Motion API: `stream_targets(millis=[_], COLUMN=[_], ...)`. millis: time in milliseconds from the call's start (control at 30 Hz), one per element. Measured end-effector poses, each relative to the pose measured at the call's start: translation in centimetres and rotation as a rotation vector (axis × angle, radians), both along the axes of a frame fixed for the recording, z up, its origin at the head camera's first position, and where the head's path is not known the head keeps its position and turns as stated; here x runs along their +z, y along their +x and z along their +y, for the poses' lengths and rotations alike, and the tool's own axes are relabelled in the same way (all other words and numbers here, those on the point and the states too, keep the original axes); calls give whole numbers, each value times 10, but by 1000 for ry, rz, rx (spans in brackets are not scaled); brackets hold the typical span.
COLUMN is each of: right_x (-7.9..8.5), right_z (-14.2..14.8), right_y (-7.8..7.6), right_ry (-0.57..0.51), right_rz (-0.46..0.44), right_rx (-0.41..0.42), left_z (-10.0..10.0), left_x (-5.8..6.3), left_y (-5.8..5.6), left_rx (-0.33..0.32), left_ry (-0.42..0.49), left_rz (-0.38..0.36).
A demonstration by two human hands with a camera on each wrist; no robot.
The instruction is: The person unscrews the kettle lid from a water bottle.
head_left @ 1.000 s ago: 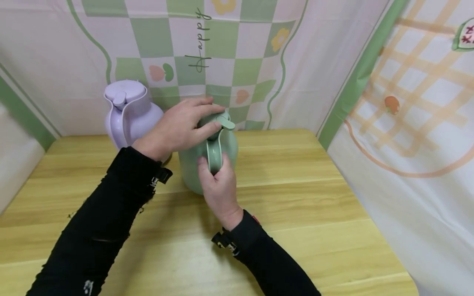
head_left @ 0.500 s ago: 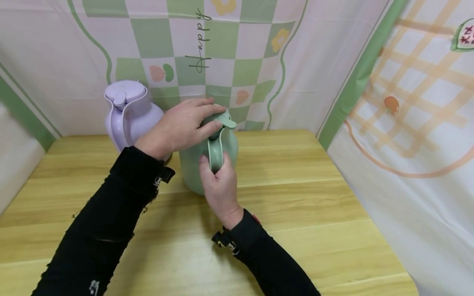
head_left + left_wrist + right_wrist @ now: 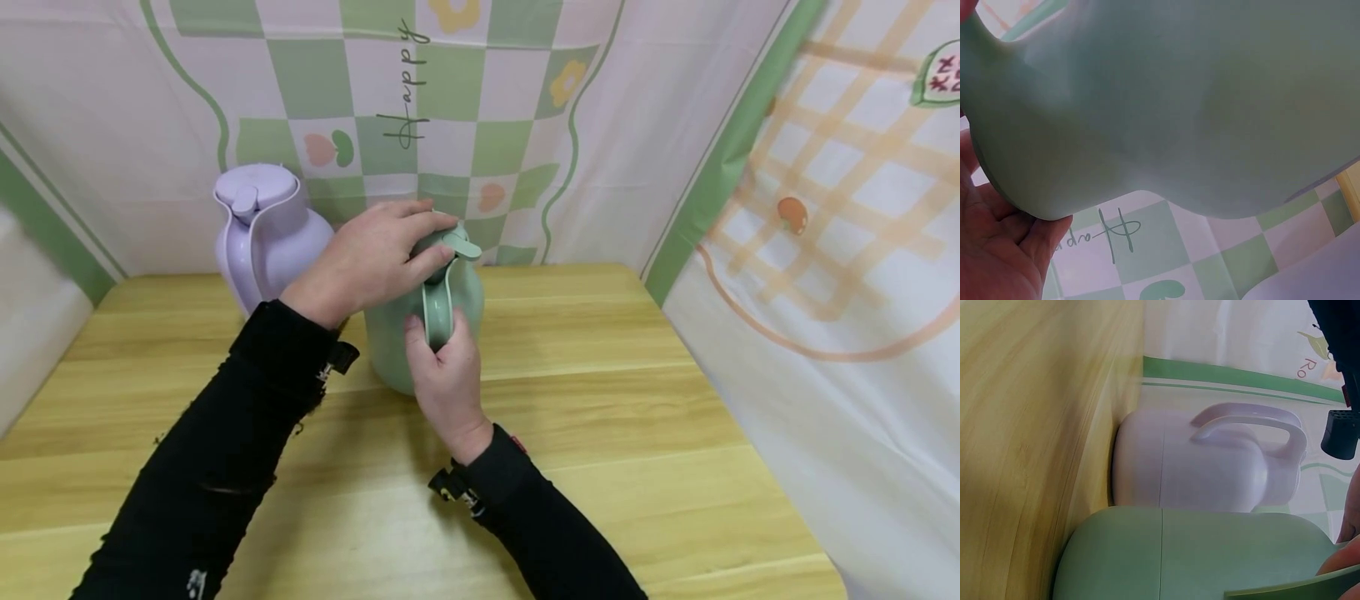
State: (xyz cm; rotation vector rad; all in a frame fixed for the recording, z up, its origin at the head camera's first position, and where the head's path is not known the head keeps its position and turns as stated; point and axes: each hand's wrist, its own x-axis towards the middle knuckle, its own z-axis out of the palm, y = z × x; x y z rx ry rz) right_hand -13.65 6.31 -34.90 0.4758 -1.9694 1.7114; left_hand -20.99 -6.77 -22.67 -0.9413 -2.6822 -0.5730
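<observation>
A pale green thermos jug (image 3: 388, 354) stands upright on the table, its handle (image 3: 437, 315) towards me. My left hand (image 3: 363, 260) lies over the jug's top, thumb on the near side by the protruding lever (image 3: 463, 247) and fingers across the lid. In the left wrist view its fingers (image 3: 1044, 234) curl against the rim. My right hand (image 3: 448, 387) grips the lower part of the handle, thumb along it. Only the right hand's fingers (image 3: 1342, 559) show at the edge of the right wrist view. The left hand hides much of the lid.
A lilac thermos jug (image 3: 270, 242) stands to the left of the green one, close to it, handle facing me. Patterned cloth (image 3: 307, 79) hangs directly behind the wooden table (image 3: 600, 433), with more cloth (image 3: 840, 250) along the right side.
My left forearm has shifted slightly to the right. Both hands keep their places on the green thermos jug, which stays where it was.
</observation>
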Motion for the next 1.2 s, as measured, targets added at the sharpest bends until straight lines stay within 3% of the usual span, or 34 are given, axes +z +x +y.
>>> stream_targets(millis=[400,800,1200], right_x=[0,-2,-1], right_z=[0,0,0], right_y=[0,0,0], right_ry=[11,-7,6], right_rz=[0,-19,-15], right_rx=[-19,20,-3], left_z=[3,7,13], left_x=[-3,-3,-3], left_y=[1,3,2], left_rx=[8,101,179], left_ry=[27,41,51], left_rz=[104,98,76])
